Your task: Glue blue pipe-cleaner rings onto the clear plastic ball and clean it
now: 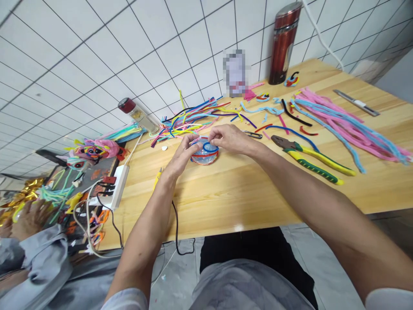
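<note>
— Your left hand (184, 154) holds a small clear ball (204, 151) from its left side, thumb over the top. What about your other one?

— Your right hand (227, 138) is at the ball's upper right edge, thumb and fingertips drawn close together. I cannot tell whether anything is pinched between them.

— And where do you have the ball?

— Right between your two hands, over the wooden surface (226, 198). Red strips run around it, and a blue ring (211, 147) sits on its right part.

— What lies near you?

— To your right, pliers (292, 147) with green and yellow handles, their head toward the ball. Past them there's a bundle of pink and light-blue fuzzy stems (348, 125). Just beyond your hands lies a loose heap of coloured stems (193, 120).

— And on your left?

— A white power strip (120, 185) at the surface's edge, and, well apart from you, a co-worker's hand (34, 218). Against the wall stands a red flask (284, 47), far right.
</note>
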{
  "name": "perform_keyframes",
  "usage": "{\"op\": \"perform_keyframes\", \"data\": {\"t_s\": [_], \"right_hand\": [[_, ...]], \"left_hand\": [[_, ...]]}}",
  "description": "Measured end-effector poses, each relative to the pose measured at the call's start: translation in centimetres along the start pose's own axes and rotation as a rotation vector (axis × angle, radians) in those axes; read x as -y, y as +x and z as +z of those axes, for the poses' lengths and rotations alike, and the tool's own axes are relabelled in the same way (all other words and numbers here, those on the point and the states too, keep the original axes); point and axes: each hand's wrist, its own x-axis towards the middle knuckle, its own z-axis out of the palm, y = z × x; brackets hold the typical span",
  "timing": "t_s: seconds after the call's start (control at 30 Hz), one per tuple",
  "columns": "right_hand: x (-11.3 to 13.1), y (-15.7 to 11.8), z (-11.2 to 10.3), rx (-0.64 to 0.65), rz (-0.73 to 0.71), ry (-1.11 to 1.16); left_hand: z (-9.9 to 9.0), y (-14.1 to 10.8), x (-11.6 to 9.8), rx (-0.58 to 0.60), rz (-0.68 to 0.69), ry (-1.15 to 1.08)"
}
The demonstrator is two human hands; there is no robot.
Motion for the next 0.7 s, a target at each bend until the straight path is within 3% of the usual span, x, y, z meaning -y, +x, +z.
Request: {"op": "perform_keyframes", "data": {"t_s": [0.43, 0.6, 0.7], "right_hand": [[-0.5, 0.2, 0.7, -0.032, 0.019, 0.099], [-0.7, -0.7, 0.3, -0.095, 0.228, 0.257], [-0.6, -1.6, 0.3, -0.049, 0.357, 0.379]], "left_hand": [[0.3, 0.1, 0.2, -0.055, 0.021, 0.018], [0.3, -0.3, 0.9, -0.099, 0.017, -0.022], [0.3, -0.6, 1.3, -0.130, 0.012, -0.052]]}}
